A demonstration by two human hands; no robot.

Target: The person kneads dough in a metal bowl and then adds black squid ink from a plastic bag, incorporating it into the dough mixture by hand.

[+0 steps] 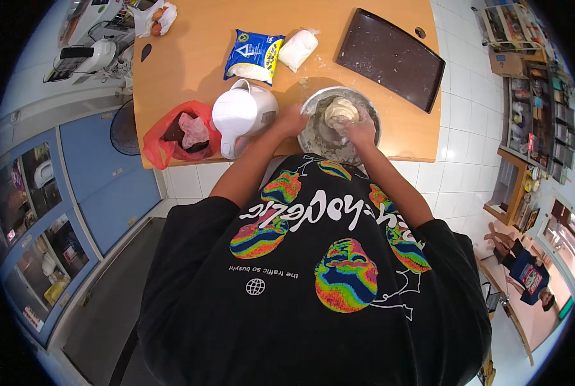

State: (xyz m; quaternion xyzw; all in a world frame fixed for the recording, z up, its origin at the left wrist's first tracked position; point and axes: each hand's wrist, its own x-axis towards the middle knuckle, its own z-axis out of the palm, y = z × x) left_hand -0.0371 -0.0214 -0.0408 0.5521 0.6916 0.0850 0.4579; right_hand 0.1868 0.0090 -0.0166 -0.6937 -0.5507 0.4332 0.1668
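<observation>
A round metal mixing bowl [321, 143] with a floury, smeared inside stands near the table's front edge. In it is a pale lump of dough [340, 110]. My left hand [292, 120] holds the bowl's left rim, its fingertips partly hidden. Inside the bowl, the fingers of my right hand [361, 130] are closed against the right side of the dough. A white plastic jug [243, 112] with a handle is just left of my left hand.
On the wooden table [191, 71] are a dark baking tray [390, 58], a blue-yellow flour packet [254, 56], a white powder bag [298, 49], a red plastic bag [194, 157] and a bag of eggs [157, 20]. Another person [528, 276] is far off at the right.
</observation>
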